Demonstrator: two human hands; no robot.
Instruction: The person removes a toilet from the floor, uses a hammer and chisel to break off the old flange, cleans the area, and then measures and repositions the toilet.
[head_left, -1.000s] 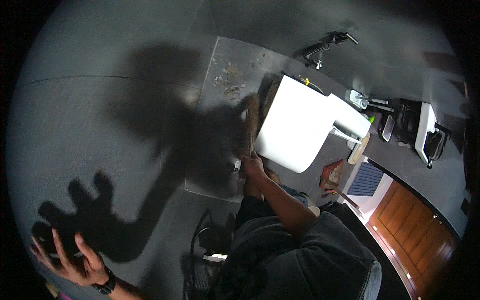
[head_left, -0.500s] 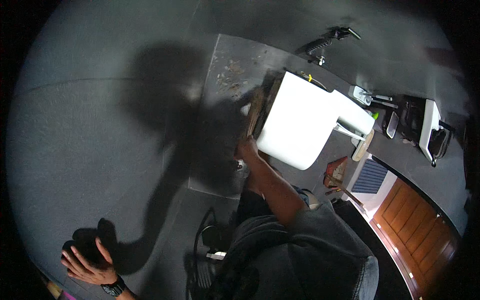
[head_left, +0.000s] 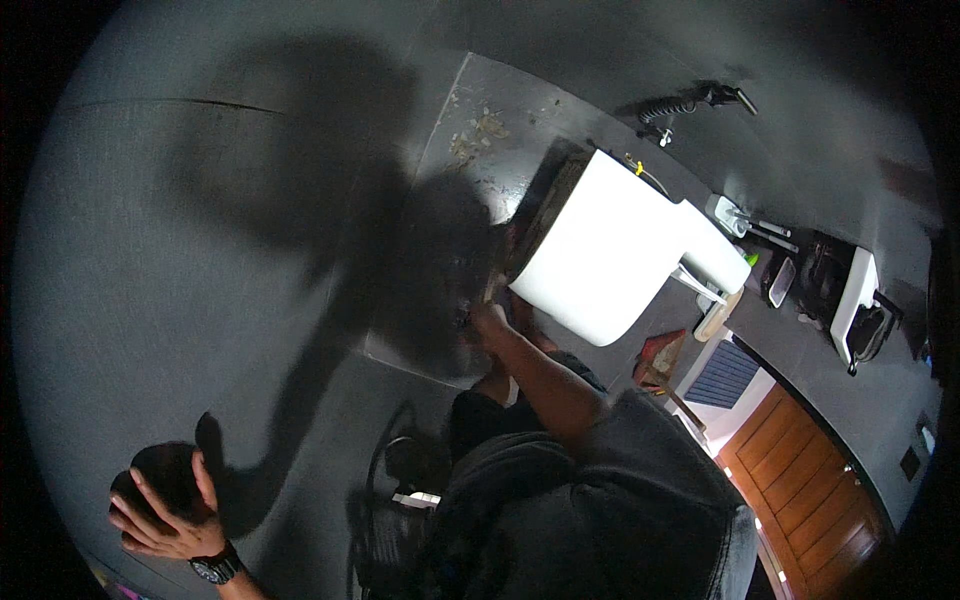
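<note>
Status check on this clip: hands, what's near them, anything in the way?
Left hand spread open, nothing seen in it. Right hand by the white fixture, grip unclear. Dark shadow obscures that spot; pale flakes lie beyond.

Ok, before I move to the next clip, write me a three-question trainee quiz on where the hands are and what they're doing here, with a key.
1. True or false: the left hand holds nothing and has its thumb apart from its fingers.
2. Multiple choice: on which side is the watch worn? A) right B) left C) both
3. Fill in: the hand nearer the large white fixture is the ____ one.

Key:
1. True.
2. B.
3. Right: the right hand is down beside it.
</note>
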